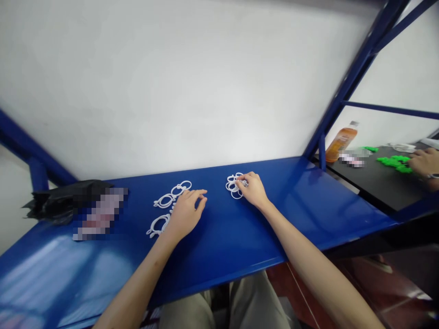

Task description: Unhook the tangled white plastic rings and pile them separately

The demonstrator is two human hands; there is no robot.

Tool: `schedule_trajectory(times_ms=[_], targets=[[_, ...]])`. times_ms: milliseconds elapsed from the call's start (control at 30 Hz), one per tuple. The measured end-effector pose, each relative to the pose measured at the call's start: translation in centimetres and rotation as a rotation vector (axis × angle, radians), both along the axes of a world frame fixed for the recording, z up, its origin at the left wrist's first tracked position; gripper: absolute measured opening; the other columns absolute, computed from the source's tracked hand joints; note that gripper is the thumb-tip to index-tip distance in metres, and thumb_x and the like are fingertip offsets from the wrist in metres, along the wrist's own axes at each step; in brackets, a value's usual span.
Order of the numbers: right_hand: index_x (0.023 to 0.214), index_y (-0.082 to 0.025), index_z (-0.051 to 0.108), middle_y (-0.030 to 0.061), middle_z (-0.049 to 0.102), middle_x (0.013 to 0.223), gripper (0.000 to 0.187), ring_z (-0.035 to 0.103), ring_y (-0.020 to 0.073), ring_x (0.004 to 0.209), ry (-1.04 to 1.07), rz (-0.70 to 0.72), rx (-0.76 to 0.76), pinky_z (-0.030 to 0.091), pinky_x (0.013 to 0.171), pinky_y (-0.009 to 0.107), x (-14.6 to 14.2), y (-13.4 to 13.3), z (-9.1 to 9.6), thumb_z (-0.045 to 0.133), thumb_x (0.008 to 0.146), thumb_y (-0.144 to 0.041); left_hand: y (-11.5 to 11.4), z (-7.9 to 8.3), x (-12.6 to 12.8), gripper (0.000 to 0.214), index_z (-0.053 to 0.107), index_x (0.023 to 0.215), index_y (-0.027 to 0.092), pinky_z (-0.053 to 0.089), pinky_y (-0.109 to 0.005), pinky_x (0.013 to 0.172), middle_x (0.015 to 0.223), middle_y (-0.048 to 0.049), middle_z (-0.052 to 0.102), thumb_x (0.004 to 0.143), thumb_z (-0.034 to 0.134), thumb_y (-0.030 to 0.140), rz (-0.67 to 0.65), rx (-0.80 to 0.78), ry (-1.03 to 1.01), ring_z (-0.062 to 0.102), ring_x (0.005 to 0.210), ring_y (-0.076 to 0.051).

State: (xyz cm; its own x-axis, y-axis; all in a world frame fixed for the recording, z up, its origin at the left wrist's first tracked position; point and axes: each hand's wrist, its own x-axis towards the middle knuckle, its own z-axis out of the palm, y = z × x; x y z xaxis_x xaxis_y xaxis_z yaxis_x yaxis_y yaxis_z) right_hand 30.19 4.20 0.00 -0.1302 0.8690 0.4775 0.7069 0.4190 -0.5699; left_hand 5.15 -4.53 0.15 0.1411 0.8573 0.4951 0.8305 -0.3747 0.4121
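White plastic rings (pixel 232 187) sit pinched in the right hand (pixel 253 191) grip on the blue metal table (pixel 308 205); the left hand (pixel 185 214) lies open.

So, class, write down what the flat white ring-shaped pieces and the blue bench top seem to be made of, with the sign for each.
The flat white ring-shaped pieces: probably moulded plastic, matt; thin, even white outlines, all alike. The blue bench top: likely painted sheet metal, glossy; soft reflections and a thin front edge. Looks alone leave both open.
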Motion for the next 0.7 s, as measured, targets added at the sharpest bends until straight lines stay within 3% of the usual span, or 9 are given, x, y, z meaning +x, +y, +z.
schedule_trajectory(times_ms=[267,467,567,700], targets=[[0.091,-0.02,0.073,0.0073,0.065,0.093,0.018,0.055,0.0236,0.094,0.01,0.021,0.061,0.042,0.095,0.04,-0.1,-0.5,0.1,0.057,0.094,-0.027,0.0,0.3,-1.7,0.033,0.067,0.118,0.017,0.044,-0.047,0.091,0.113,-0.0118,0.068,0.093,0.049,0.028,0.313,-0.036,0.405,0.056,0.11,-0.034],[0.088,-0.02,0.071,0.0072,0.066,0.092,0.016,0.054,0.0235,0.092,-0.018,0.049,0.143,0.045,0.088,0.038,-0.7,-1.5,0.4,0.057,0.095,-0.025,0.0,-0.1,-2.0,0.032,0.069,0.113,0.02,0.043,-0.045,0.091,0.112,-0.0102,0.07,0.096,0.043,0.027,0.271,-0.179,0.505,0.058,0.11,-0.032],[0.088,-0.019,0.07,0.0062,0.067,0.091,0.015,0.056,0.0214,0.091,-0.067,0.183,0.142,0.045,0.086,0.034,-1.5,-2.6,0.8,0.057,0.096,-0.023,0.0,0.0,-1.9,0.031,0.069,0.111,0.02,0.043,-0.044,0.09,0.113,-0.0092,0.071,0.096,0.042,0.027,0.259,-0.18,0.471,0.058,0.11,-0.031],[0.093,-0.02,0.07,0.0034,0.069,0.087,0.013,0.06,0.016,0.081,-0.218,0.478,0.069,0.044,0.077,0.027,-3.0,-4.8,1.3,0.058,0.096,-0.025,0.1,0.8,-2.3,0.03,0.068,0.108,0.021,0.043,-0.042,0.089,0.112,-0.008,0.071,0.096,0.042,0.03,0.283,-0.116,0.373,0.059,0.106,-0.029]])
